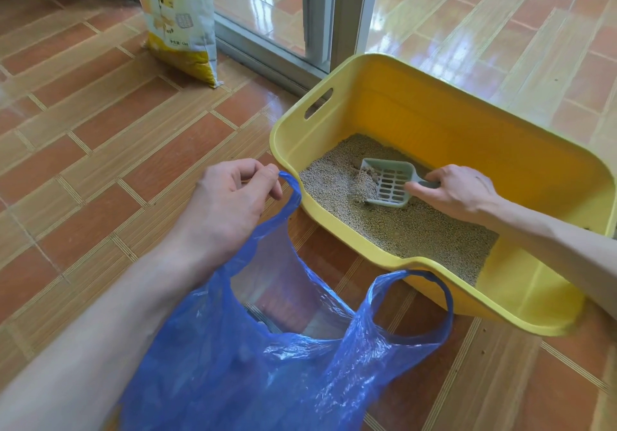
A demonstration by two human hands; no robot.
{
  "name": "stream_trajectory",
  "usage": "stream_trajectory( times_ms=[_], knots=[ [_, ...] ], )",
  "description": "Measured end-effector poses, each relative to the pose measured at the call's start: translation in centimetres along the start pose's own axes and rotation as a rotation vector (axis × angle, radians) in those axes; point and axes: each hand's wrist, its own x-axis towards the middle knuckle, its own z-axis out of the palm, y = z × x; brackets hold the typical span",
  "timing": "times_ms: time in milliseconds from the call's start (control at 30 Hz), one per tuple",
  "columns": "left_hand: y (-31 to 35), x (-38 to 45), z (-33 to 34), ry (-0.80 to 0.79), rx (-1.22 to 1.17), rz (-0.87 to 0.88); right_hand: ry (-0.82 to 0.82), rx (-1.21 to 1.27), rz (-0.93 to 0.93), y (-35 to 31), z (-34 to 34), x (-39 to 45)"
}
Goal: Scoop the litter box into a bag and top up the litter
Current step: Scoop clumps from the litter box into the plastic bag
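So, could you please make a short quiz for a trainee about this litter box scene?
1. True or false: the left hand pinches a handle of the blue bag.
2. The scoop, held by the right hand, is: A) over the bag, B) down in the litter inside the yellow box, C) on the floor.
3. Fill in: the litter sack stands beside the glass ____.

Key: 1 true; 2 B; 3 door.
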Motion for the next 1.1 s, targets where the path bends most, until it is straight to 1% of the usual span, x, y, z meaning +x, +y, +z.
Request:
stream_trajectory(
  times_ms=[333, 500, 667, 733, 1100],
  knots=[
    [0.4, 0.1, 0.5, -0.009, 0.009, 0.017, -0.106, 0.246, 0.019, -0.6, 0.0, -2.2],
    [0.8, 0.0, 1.0, -0.008, 0.008, 0.014, -0.076, 0.274, 0.003, -1.2, 0.2, -2.6],
    [0.9, 0.0, 1.1, -0.004, 0.017, 0.012, 0.059, 0.273, -0.018, -1.2, 0.4, -2.5],
    [0.9, 0.0, 1.1, -0.004, 0.018, 0.012, 0.085, 0.251, -0.037, -1.3, 0.5, -2.5],
    [1.1, -0.2, 1.1, -0.003, 0.022, 0.015, 0.061, 0.216, -0.059, -1.6, 0.6, -3.0]
  ],
)
